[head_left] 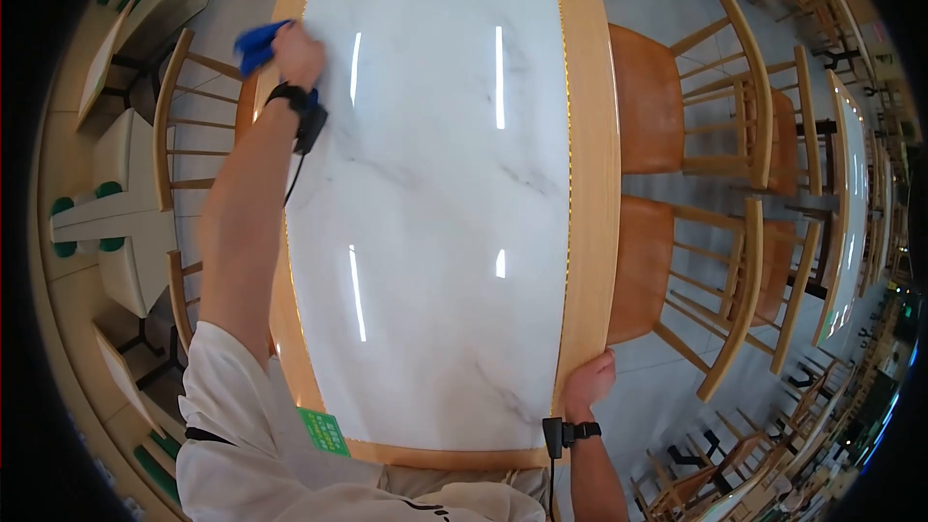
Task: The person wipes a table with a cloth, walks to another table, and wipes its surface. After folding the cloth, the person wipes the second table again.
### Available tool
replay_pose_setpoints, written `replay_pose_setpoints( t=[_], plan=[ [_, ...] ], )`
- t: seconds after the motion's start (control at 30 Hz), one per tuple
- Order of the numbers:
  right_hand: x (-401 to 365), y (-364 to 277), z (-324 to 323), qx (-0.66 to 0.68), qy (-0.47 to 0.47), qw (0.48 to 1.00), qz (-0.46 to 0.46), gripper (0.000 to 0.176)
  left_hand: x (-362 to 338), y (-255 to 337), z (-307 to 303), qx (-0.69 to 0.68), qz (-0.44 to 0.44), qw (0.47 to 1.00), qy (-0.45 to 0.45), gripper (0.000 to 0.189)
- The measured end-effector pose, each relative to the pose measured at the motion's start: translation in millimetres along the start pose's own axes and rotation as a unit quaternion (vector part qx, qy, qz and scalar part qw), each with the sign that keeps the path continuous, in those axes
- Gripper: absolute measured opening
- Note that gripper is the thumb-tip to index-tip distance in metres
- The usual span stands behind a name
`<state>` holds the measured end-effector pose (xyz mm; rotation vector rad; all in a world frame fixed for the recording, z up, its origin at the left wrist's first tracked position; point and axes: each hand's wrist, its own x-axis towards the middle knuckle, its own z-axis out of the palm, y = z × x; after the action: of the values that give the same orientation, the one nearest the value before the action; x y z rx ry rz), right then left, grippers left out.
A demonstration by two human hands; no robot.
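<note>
A blue cloth (259, 44) is bunched in my left hand (300, 56), whose fingers are closed around it at the far left edge of the table. Part of the cloth hangs out past the wooden border, and the hand is slightly blurred. My right hand (589, 383) rests at the near right corner of the table (587, 232), its fingers curled over the wooden edge. The tabletop is glossy white with grey marble veins, framed in light wood. Each wrist wears a black band with a small device and a cable.
Brown-seated wooden chairs (646, 101) stand close along the right side, with more chairs (174, 126) on the left. A green sticker (323, 431) lies at the near left corner. Another table (851, 213) stands farther right; pale benches (121, 203) line the left.
</note>
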<state>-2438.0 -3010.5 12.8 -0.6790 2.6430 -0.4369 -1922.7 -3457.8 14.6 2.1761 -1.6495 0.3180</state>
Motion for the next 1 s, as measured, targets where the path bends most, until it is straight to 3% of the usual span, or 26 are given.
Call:
replay_pose_setpoints(
  t=[0.07, 0.1, 0.13, 0.2, 0.3, 0.37, 0.4, 0.5, 0.63, 0.7, 0.77, 0.83, 0.9, 1.0],
  plan=[
    [-0.3, -1.3, -0.9, -0.015, -0.002, 1.0, 0.0, 0.047, 2.5, 52.0, 7.2, -0.025, 0.073, 0.996, -0.044, 0.034],
    [-0.7, -4.3, -2.3, -0.016, -0.001, 1.0, -0.003, 0.047, -2.3, 77.4, 24.6, -0.059, 0.137, 0.989, 0.001, 0.039],
    [-2.0, -8.4, -4.5, -0.033, -0.001, 0.999, -0.002, 0.047, -11.1, 114.9, 28.5, -0.116, 0.146, 0.983, 0.008, 0.045],
    [-2.6, -12.6, -6.9, -0.049, 0.001, 0.999, 0.0, 0.047, -27.6, 189.2, 18.2, -0.211, 0.203, 0.953, -0.075, 0.049],
    [-3.2, -15.4, -7.4, -0.051, -0.007, 0.999, 0.012, 0.049, -66.5, 275.7, 20.2, -0.3, 0.315, 0.893, -0.116, 0.049],
    [-4.2, -16.1, -9.7, -0.044, -0.016, 0.999, 0.009, 0.049, -86.6, 317.0, 17.3, -0.312, 0.391, 0.857, -0.124, 0.036],
    [-5.1, -16.2, -11.3, -0.043, -0.014, 0.999, 0.008, 0.049, -91.4, 330.6, 14.9, -0.284, 0.467, 0.833, -0.087, 0.03],
    [-6.4, -20.9, -11.7, -0.014, -0.003, 1.0, -0.001, 0.048, -90.6, 352.6, 10.0, -0.206, 0.594, 0.766, -0.134, 0.03],
    [-7.2, -18.1, -12.1, 0.011, -0.011, 1.0, 0.015, 0.047, -57.7, 341.9, 21.5, -0.233, 0.567, 0.784, -0.095, 0.029],
    [-5.8, -20.4, -12.8, 0.006, -0.017, 1.0, 0.011, 0.047, -29.6, 334.3, 28.2, -0.174, 0.588, 0.787, -0.063, 0.025],
    [-7.9, -26.8, -14.6, -0.018, -0.004, 1.0, 0.003, 0.047, -3.0, 323.6, 38.6, -0.118, 0.547, 0.826, -0.067, 0.023],
    [-7.2, -23.5, -12.2, -0.026, -0.002, 1.0, 0.007, 0.046, 30.4, 300.8, 107.1, -0.199, 0.404, 0.892, -0.036, 0.023],
    [-4.5, -20.9, -11.2, -0.032, -0.006, 0.999, 0.015, 0.046, 58.0, 275.7, 89.7, -0.026, 0.367, 0.928, -0.063, 0.02],
    [-7.4, -21.3, -10.3, 0.032, -0.007, 0.999, 0.011, 0.046, 90.2, 217.4, 90.7, 0.04, 0.266, 0.961, -0.059, 0.021]
  ],
)
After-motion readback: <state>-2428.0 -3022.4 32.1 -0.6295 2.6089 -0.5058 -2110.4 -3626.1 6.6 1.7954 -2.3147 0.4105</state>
